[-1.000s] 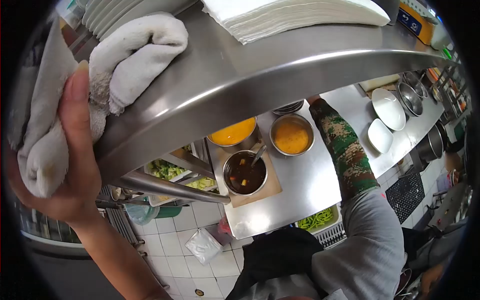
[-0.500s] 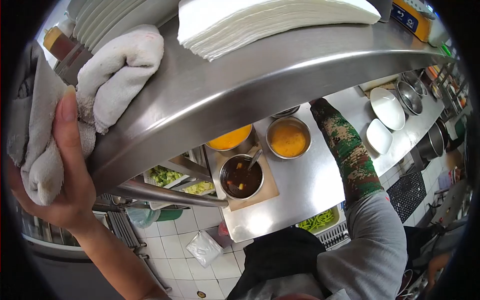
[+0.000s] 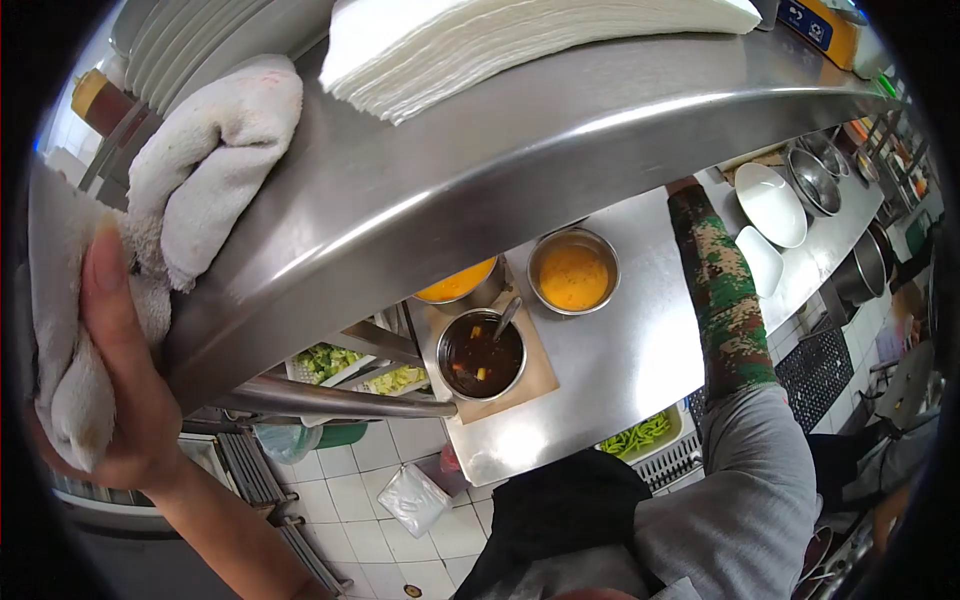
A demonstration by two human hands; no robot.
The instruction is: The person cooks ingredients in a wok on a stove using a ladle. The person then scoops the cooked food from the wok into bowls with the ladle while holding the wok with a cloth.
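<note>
Cloth (image 3: 60,260) gripped by left fingers (image 3: 116,310); right fingers hidden, cannot tell state; box (image 3: 835,38) label illegible.

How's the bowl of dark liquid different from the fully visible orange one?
The dark bowl has a spoon in it; the orange bowl shows none. The dark bowl's liquid is brown with pale chunks; the orange bowl's looks finely flecked. Both are round, metal and open-topped.
</note>
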